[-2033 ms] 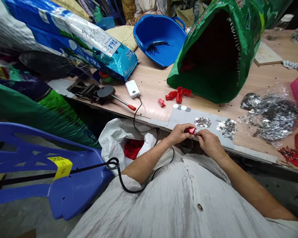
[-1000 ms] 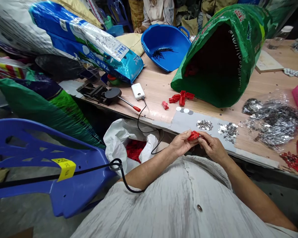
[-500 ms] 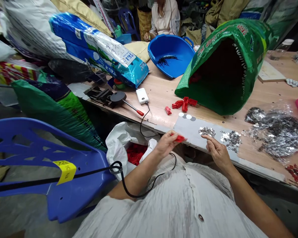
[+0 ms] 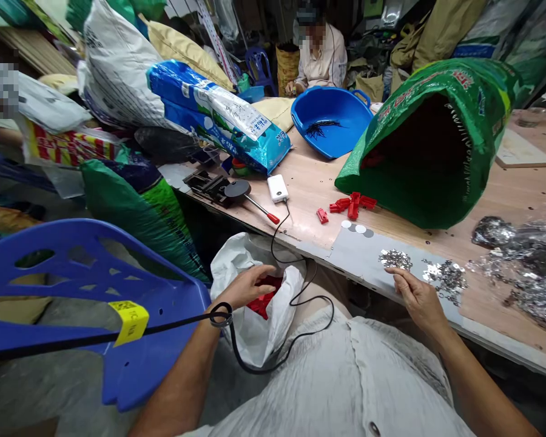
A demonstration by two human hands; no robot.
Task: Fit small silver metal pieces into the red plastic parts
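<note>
My left hand (image 4: pixel 248 285) reaches down off the table into the mouth of a white plastic bag (image 4: pixel 250 331) that holds red plastic parts (image 4: pixel 260 301). Its fingers lie over the red parts; whether they grip one is hidden. My right hand (image 4: pixel 416 294) rests at the table's front edge with fingers spread and nothing in it. Its fingertips are just below a small pile of silver metal pieces (image 4: pixel 395 259) on a grey sheet (image 4: pixel 355 249). A second silver pile (image 4: pixel 446 274) lies to the right.
Several red parts (image 4: pixel 352 205) lie before an open green sack (image 4: pixel 437 139). A blue basin (image 4: pixel 330 121), a white power bank (image 4: pixel 278 188) with black cable, and a red-handled tool (image 4: pixel 236 193) sit further left. A blue chair (image 4: pixel 86 291) stands at my left. A person (image 4: pixel 321 54) sits beyond the table.
My left hand carried the red part away from my right hand, down and left into the white bag. My right hand moved to the silver pile. The view has swung left and up.
</note>
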